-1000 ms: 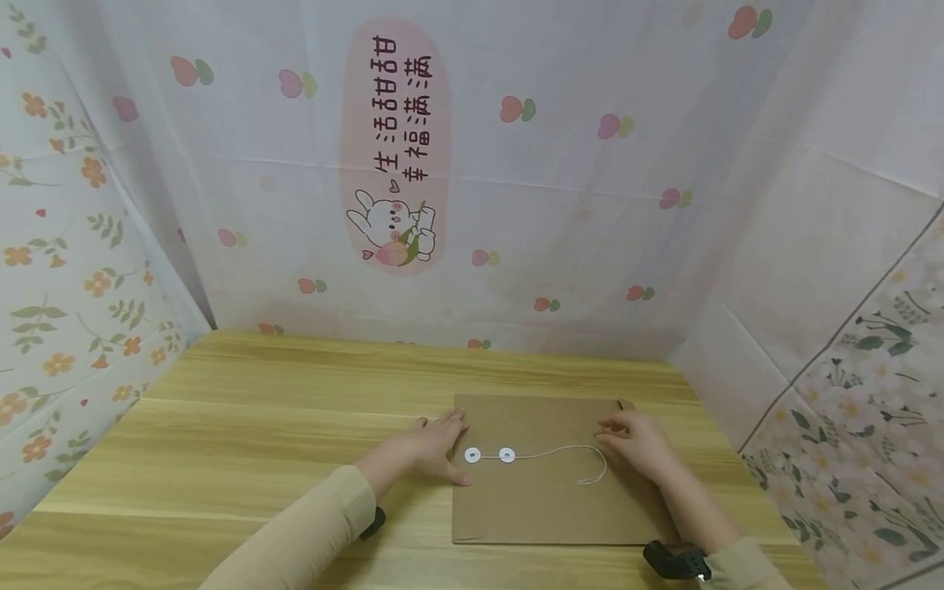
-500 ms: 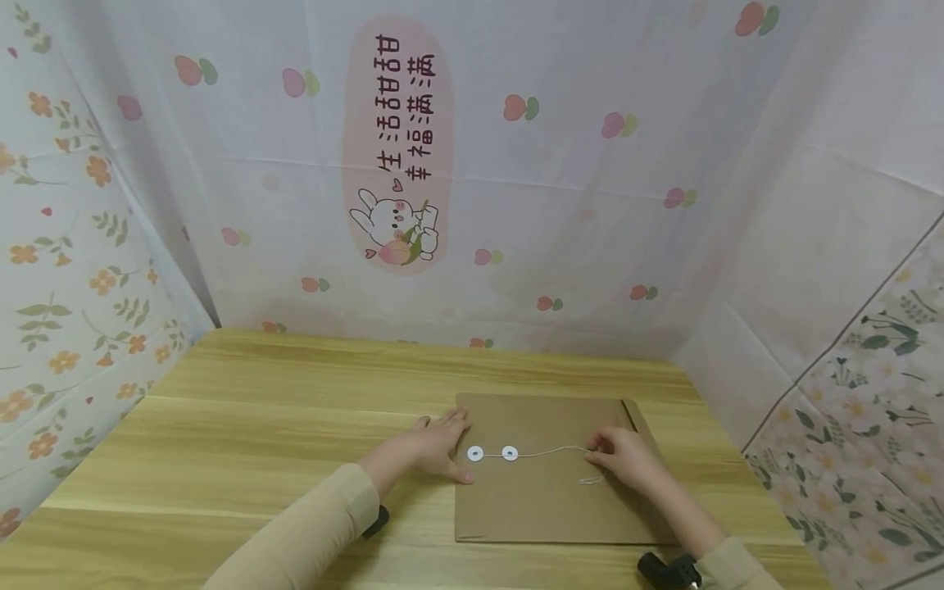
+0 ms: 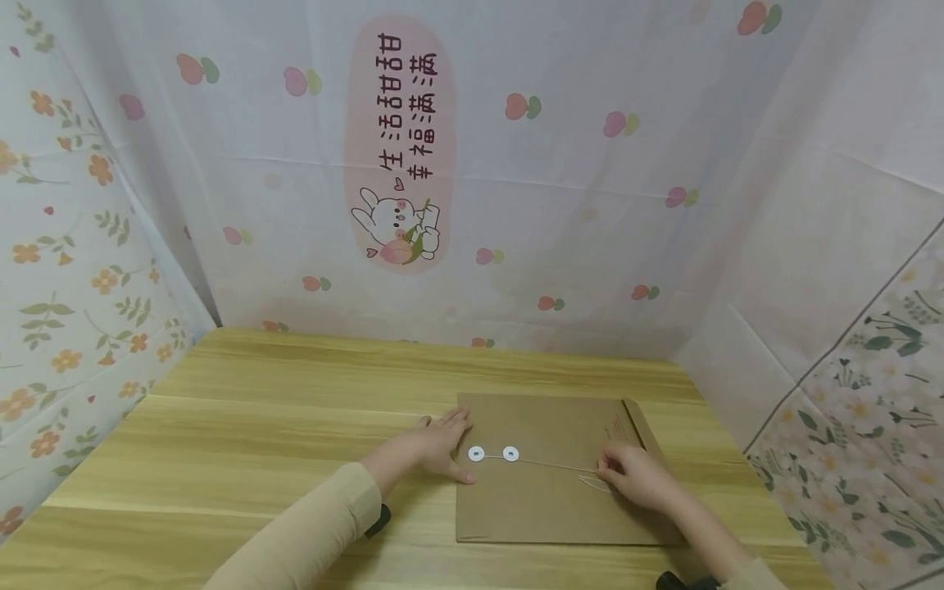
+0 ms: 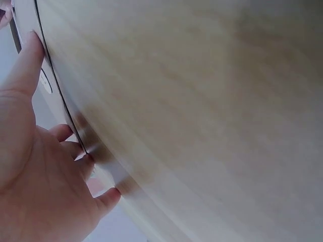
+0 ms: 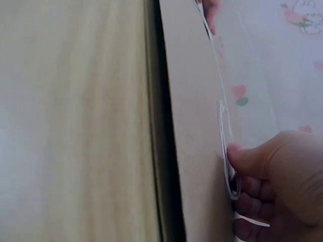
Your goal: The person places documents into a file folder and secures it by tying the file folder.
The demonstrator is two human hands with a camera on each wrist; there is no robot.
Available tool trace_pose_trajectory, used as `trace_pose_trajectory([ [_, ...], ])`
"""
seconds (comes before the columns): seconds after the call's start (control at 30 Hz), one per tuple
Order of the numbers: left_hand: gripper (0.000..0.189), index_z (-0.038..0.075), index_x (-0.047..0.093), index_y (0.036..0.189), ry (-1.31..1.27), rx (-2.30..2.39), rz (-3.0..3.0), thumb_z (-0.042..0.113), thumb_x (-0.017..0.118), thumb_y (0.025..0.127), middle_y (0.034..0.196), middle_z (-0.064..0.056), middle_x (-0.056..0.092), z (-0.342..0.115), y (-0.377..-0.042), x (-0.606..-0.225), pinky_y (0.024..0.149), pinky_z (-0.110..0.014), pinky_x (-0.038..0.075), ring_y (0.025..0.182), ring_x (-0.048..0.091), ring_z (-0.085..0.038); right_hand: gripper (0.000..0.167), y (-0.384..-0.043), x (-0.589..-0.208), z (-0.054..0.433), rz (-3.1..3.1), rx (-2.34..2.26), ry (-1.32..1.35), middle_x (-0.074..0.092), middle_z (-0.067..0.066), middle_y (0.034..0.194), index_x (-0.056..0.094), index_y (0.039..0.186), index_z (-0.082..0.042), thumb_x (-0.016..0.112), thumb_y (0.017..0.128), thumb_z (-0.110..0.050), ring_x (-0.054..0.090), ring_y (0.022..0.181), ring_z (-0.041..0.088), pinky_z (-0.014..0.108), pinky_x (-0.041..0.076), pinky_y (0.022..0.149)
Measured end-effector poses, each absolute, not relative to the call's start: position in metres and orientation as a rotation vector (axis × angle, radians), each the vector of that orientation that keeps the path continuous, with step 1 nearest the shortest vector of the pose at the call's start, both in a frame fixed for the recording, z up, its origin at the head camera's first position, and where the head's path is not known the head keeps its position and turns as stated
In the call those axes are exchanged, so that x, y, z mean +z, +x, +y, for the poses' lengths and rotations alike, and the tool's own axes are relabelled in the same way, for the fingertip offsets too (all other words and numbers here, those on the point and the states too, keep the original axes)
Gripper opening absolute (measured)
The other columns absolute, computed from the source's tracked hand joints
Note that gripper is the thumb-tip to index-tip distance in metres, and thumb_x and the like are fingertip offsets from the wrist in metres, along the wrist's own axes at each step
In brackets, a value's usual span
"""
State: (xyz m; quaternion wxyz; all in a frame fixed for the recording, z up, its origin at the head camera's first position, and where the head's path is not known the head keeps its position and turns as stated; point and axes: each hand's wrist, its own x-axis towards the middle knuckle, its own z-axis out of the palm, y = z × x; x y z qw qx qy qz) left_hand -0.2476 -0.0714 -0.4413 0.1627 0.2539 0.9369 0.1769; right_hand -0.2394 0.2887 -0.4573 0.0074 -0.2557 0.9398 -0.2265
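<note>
A flat brown kraft paper file envelope (image 3: 531, 508) lies on the table, with two white button discs (image 3: 510, 453) near its left edge. A thin white string (image 3: 553, 465) runs from the discs toward the right. My right hand (image 3: 637, 475) pinches this string between thumb and fingers above the envelope's right part; the loose end loops below the fingers, as the right wrist view also shows. My left hand (image 3: 438, 447) rests on the envelope's left edge with fingers spread, the thumb (image 4: 30, 55) lying on the paper. Small red print shows near the right hand.
The wood-grain table (image 3: 295, 426) extends left of and behind the envelope. Printed cloth (image 3: 590, 205) hangs behind the table and on both sides. A dark wrist-camera mount (image 3: 378, 521) sits below the left wrist, another (image 3: 682, 582) at the right wrist.
My right hand has moved from the envelope's far right part onto the string, then slightly toward me and right, pulling the string straight. The left hand stays in place.
</note>
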Motion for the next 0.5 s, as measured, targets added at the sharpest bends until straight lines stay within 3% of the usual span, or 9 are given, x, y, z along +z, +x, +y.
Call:
trace_pose_trajectory([
  [0.5,0.099,0.004,0.027,0.149,0.718,0.492,2.678,0.054,0.072,0.077,0.158,-0.014,0.012,-0.069,-0.25,-0.445,0.111,-0.058,0.012,0.144,0.009,-0.029,0.019,-0.223,-0.451,0.292,2.763,-0.755,-0.821,0.046,-0.012,0.066,0.053,0.076,-0.016,0.065,0.09,-0.012,0.042,0.058,0.002,0.022,0.038,0.05],
])
